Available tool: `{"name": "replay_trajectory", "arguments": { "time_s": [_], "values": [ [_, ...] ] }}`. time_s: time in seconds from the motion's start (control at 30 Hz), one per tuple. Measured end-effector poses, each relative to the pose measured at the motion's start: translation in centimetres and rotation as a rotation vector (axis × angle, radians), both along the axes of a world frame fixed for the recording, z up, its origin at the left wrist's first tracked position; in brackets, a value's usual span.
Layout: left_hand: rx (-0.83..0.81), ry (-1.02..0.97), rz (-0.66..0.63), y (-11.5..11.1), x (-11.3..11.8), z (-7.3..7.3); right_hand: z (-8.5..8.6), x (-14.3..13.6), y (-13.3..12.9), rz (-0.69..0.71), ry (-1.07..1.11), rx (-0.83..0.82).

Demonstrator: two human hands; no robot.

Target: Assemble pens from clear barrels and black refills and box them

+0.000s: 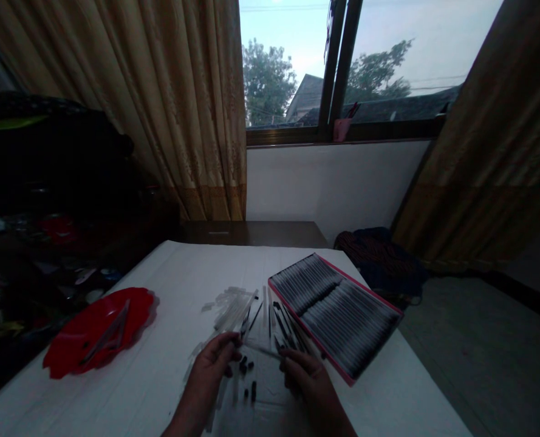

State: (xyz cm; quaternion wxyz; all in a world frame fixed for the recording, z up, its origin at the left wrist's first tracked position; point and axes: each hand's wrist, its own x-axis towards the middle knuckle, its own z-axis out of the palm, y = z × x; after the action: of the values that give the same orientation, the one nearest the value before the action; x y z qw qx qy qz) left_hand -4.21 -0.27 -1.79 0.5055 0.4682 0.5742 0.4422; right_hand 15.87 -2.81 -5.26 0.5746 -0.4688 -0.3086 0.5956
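Both hands point(215, 362) point(307, 375) hold a thin pen tube point(261, 349) between them

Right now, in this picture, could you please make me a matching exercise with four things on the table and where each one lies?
Things:
1. red plate
2. pink-edged box
3. thin clear tube
4. small black caps

Places:
A. on the white cloth between the two wrists
B. at the left side of the table
C. held between the left hand and the right hand
D. at the right side of the table, full of rows of thin sticks

Pairs: 1-B, 2-D, 3-C, 4-A
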Motion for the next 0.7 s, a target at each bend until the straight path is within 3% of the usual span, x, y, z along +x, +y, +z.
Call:
{"name": "replay_trajectory", "arguments": {
  "time_s": [0.43, 0.7],
  "values": [
    [-0.028, -0.077, 0.037, -1.0, -0.9, -1.0, -1.6, -0.7, 0.1, 0.076, -0.185, 0.044],
    [-0.007, -0.102, 0.081, -1.4, -1.1, -1.4, -1.3, -1.0, 0.0, 0.134, -0.224, 0.043]
  ]
}}
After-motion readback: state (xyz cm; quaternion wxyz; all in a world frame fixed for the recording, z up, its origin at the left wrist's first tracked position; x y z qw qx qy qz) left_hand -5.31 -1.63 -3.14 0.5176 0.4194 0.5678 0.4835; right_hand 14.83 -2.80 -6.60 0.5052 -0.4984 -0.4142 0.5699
